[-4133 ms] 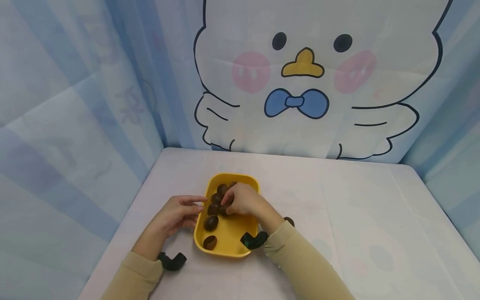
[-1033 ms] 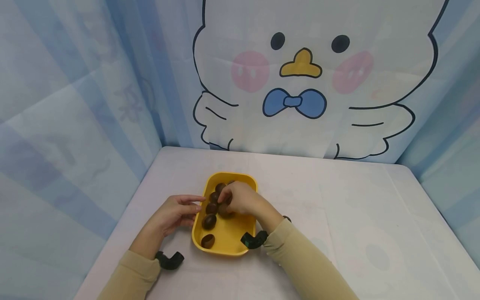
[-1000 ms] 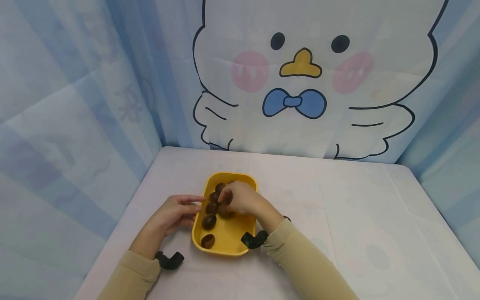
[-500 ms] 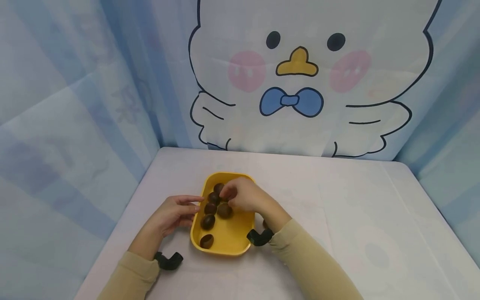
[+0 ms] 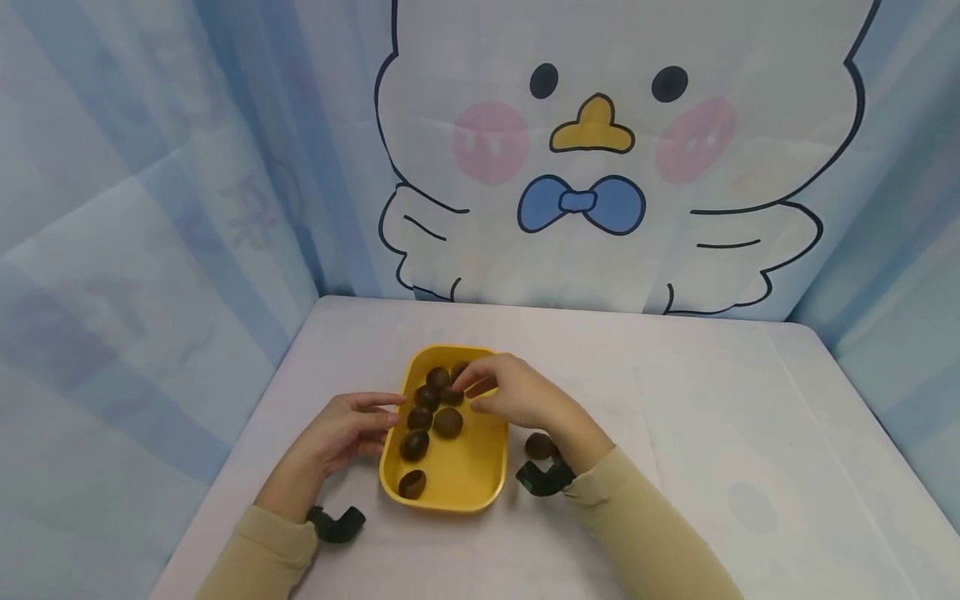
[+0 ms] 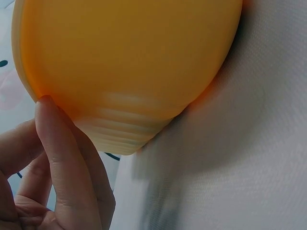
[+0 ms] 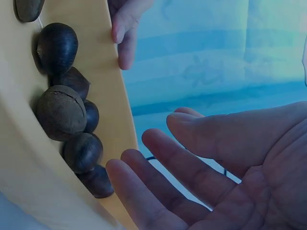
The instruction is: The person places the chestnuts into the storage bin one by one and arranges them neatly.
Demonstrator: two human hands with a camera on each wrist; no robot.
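Observation:
A yellow tray [image 5: 468, 479] holds several brown chestnuts, most of them in a band down its left side. One chestnut [image 5: 448, 422] with a dull, matte face turned up lies just right of that band. My left hand [image 5: 348, 432] is at the tray's left side, its fingertips touching the rim, fingers nearly straight. Over the tray's right edge is my right hand [image 5: 525, 396], fingers spread and loosely bent. Nothing sits between its fingers in the right wrist view, where a dark shiny chestnut [image 7: 57, 48] shows inside the tray.
Another chestnut [image 5: 538, 446] lies on the white tablecloth to the right of the tray, beneath my right wrist. Black wrist mounts [image 5: 545, 478] stick out from both wrists near the table. A printed cartoon curtain [image 5: 585, 275] hangs behind the table.
My right hand has let go of the matte-faced chestnut and drawn back to the right, fingers spreading. The chestnut beside the tray is now more exposed. The left hand has stayed at the rim.

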